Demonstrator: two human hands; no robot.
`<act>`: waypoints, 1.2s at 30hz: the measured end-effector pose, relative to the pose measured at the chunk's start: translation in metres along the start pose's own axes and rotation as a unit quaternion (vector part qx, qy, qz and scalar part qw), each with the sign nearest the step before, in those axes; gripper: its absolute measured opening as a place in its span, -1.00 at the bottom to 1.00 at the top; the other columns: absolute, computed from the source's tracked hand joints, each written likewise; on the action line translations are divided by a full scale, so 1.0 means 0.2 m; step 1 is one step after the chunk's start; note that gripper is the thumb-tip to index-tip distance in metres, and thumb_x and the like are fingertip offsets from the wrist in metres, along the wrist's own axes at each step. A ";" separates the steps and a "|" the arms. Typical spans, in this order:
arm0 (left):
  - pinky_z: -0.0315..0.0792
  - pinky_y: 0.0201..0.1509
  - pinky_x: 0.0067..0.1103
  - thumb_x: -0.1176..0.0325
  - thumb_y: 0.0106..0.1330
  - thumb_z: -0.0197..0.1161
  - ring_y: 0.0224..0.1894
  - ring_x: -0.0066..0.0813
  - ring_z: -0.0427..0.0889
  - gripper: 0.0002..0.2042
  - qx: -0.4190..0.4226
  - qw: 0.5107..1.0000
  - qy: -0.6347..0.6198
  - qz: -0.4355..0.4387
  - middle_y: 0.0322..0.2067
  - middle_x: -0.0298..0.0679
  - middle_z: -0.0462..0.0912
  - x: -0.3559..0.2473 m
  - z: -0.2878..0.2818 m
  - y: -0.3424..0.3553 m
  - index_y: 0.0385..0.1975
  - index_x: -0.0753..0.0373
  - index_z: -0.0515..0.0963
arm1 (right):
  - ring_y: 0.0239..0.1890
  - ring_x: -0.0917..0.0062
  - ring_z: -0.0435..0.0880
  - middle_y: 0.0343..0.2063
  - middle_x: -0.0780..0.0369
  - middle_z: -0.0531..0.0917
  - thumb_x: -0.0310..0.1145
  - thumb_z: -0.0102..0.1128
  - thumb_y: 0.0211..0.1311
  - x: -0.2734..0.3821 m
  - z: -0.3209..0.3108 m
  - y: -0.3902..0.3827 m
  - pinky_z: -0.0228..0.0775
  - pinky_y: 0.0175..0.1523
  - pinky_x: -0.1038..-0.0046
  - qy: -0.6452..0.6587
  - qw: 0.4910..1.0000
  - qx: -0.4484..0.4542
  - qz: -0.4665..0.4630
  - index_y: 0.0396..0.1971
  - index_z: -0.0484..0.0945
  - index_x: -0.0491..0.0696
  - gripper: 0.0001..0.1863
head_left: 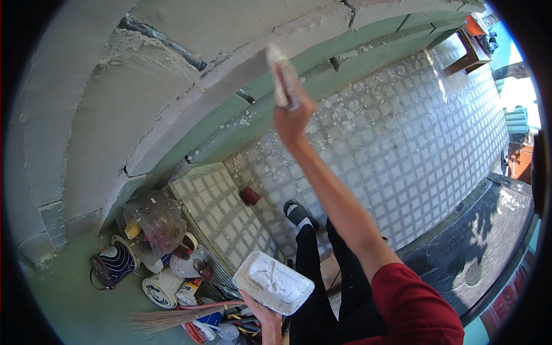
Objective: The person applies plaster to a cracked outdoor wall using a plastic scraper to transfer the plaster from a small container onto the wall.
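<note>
View from the head, looking down from a height along a wall. The right hand (292, 118) is raised at arm's length, its grip closed around the handle of a putty knife (280, 75) whose pale, paste-smeared blade rests against a light band of filler on the grey plastered wall (103, 109). The right arm carries a red sleeve (411, 307) at the shoulder. The left hand (260, 310), low in the picture, has its grip closed under a white rectangular tray (273, 282), which is held roughly level and contains white paste. The tray is well apart from the knife and lies just beside the person's dark trouser leg (313, 270); a foot in a black sandal (297, 213) stands on the tiled floor (402, 149) below. The floor is made of small pale square tiles flecked with white splashes. A green strip (356, 54) runs along the foot of the wall. At lower left, on the green ground, a cluster of items lies near the wall: a clear plastic bag (154, 221), a dark striped bucket (115, 261), a white pail (162, 287), and a straw broom (167, 319) lying nearly flat with its bristles to the left. A small red object (249, 196) sits on the tiles beside a raised tiled slab (215, 215)
</note>
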State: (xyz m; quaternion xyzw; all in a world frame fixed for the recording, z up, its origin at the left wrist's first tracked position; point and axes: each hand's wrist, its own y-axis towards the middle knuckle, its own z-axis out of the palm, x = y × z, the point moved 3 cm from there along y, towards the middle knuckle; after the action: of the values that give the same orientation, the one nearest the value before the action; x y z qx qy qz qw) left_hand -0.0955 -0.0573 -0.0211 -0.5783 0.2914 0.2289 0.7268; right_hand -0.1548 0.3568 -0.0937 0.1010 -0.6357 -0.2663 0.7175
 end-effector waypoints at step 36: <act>0.24 0.26 -0.33 -0.17 0.37 -0.19 0.19 -0.19 0.34 -0.36 -0.047 0.991 -0.117 -0.033 0.20 -0.21 0.31 -1.38 -1.84 0.44 0.27 0.19 0.16 | -0.08 0.52 0.52 -0.16 0.26 0.55 -0.58 0.03 0.18 1.27 1.39 -1.88 0.38 0.02 0.38 0.399 0.689 -0.048 0.604 -0.10 0.43 -0.10 -0.73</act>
State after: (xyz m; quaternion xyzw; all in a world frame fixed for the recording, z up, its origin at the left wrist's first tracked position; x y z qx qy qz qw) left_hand -0.4139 -0.3947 0.0468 -0.5904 0.1736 0.2841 0.7352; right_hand -0.5056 -0.0335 -0.0095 -0.2424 -0.1999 0.2593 0.9132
